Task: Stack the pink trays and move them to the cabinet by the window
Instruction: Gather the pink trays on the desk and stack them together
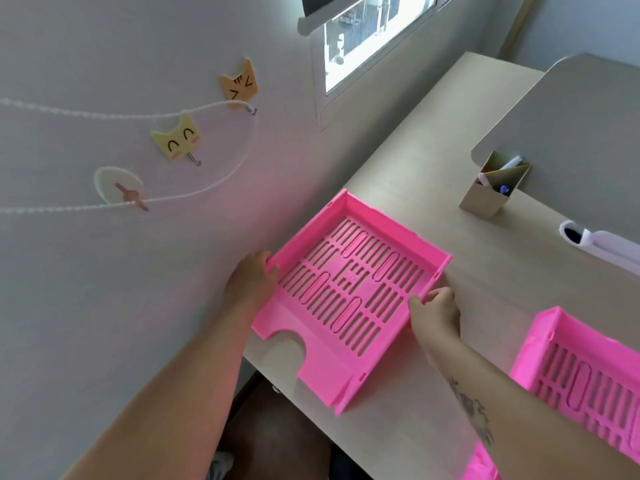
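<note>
A pink slotted tray lies on the beige desk near its left edge, with its notched front end hanging over the desk's edge. My left hand grips the tray's left wall. My right hand pinches its right wall. A second pink tray rests on the desk at the lower right, partly cut off by the frame. A piece of a third pink tray shows at the bottom edge.
A cardboard pen holder with pens stands at the back right, under a raised shelf. A white object lies at the right. The wall on the left carries cat-shaped hooks and string. A window is at the far end.
</note>
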Tool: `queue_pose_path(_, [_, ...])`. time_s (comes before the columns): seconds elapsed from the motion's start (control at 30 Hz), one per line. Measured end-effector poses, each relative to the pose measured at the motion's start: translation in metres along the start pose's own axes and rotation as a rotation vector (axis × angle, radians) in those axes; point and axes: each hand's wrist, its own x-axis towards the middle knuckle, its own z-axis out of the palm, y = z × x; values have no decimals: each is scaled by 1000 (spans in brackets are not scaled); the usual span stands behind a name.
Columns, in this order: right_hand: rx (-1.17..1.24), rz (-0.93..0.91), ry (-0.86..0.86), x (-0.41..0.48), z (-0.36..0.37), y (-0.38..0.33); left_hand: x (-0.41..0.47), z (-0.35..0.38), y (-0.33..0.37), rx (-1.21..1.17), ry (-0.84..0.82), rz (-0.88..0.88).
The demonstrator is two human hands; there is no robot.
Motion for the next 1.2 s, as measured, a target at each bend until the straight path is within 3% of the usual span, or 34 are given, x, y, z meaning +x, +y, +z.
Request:
queue_pose_path(0.3, [85, -7, -12, 2, -7, -7, 10, -7, 8, -80, 20, -23])
queue_pose_path(0.67, [139, -123, 74, -5, -110, -18, -32, -41, 88, -9, 63, 176])
queue_pose_path(0.93, [151, -202, 236, -18, -213, 52, -118, -20, 173, -62, 122, 327])
queue_pose_path(1.2, [85, -190, 303, -29, -311, 155, -223, 45, 240, -132, 58, 363])
